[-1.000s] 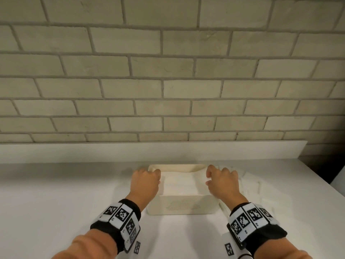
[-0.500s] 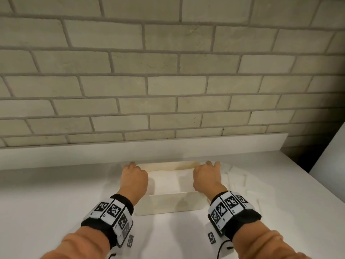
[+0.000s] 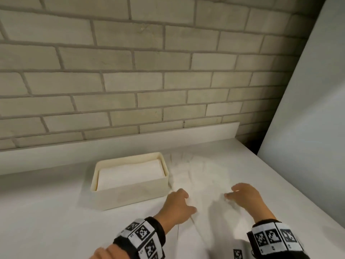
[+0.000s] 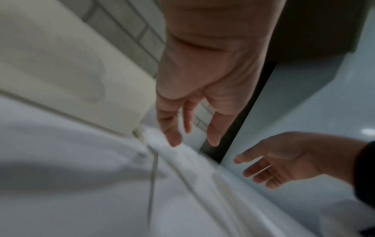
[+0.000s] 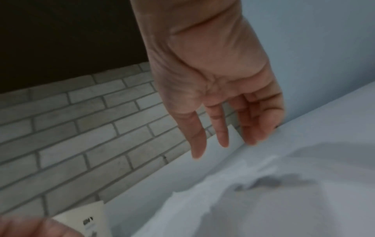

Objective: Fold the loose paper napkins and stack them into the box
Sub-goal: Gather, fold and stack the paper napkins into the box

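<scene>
Matt cream plastic box [image 3: 130, 191], rough brick wall [image 3: 130, 81]

A pale grey brick wall with darker mortar lines [image 3: 130, 81] rose behind a smooth white countertop [image 3: 46, 212]. A low white upstand strip [image 3: 112, 146] ran along the counter's back edge. At the right stood a tall, plain white panel [image 3: 308, 118], beside a dark gap.

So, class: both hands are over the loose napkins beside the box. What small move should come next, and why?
Probably lower both hands onto the top loose napkin and pinch its near edge to lift it. The left hand and right hand hover open and hold nothing, while the box already holds a folded stack.
</scene>
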